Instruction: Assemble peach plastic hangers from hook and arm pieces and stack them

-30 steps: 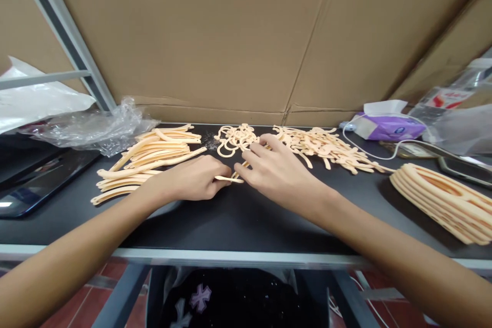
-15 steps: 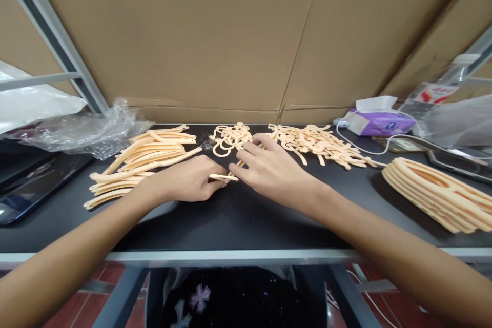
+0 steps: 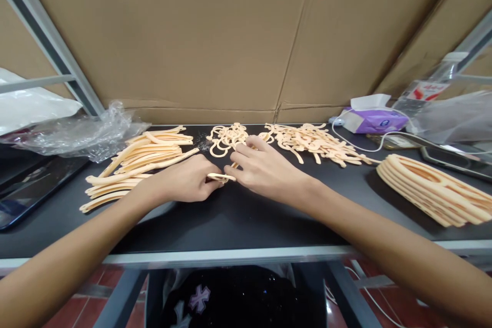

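My left hand (image 3: 192, 179) is closed on a thin cream-coloured piece (image 3: 220, 177) that sticks out from its fingertips to the right. Beside it, my right hand (image 3: 261, 166) has bent fingers around another cream piece (image 3: 235, 165), mostly hidden by the hand. Behind the hands lies a small pile of cream rings (image 3: 220, 147). Long curved cream strips (image 3: 149, 156) are stacked by my left forearm. To the right of the rings is a heap of small curved cream pieces (image 3: 315, 143). The fingertips of both hands nearly meet over the black tabletop (image 3: 238, 220).
Stacked cream frames (image 3: 434, 189) sit at the right. Behind them are a purple tissue pack (image 3: 376, 119), a white cable, a phone and a plastic bottle (image 3: 426, 92). Clear plastic wrap (image 3: 92, 133) and a dark glossy device (image 3: 34, 184) lie at the left. Cardboard stands behind.
The view has shifted slightly, so the objects on the right appear a little further left. Both hands keep nearly the same pose, with their fingertips close together.
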The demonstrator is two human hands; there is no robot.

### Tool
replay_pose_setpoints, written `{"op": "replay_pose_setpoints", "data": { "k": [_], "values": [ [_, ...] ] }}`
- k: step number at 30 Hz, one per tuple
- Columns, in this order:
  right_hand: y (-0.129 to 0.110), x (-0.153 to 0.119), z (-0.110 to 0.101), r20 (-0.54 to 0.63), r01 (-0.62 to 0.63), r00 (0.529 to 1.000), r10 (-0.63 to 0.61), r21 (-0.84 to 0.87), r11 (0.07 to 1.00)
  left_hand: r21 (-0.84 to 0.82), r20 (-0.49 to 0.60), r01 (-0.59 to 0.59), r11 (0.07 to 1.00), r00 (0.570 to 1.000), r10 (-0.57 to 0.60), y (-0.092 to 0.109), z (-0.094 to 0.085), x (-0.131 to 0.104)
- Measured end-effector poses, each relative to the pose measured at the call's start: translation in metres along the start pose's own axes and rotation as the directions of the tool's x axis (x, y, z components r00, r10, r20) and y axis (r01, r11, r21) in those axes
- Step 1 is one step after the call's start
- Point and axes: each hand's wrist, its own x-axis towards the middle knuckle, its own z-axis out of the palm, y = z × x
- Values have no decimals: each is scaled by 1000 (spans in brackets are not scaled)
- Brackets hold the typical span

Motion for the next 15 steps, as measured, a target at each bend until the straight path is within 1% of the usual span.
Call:
{"op": "replay_pose_setpoints", "data": {
  "k": [3,9,15],
  "values": [
    [0,0,1,-1,-5,1000,5,4,1000,8,6,11,1000,1000,-11,-1,0,-1],
    [-1,0,6,9,-10,1000,10,48,999,2,-20,2,1000,1000,-2,0,0,-1],
    [1,-1,7,-3,-11,1000,11,60,998,29,2,57,998,998,-57,2,0,-1]
  ]
}}
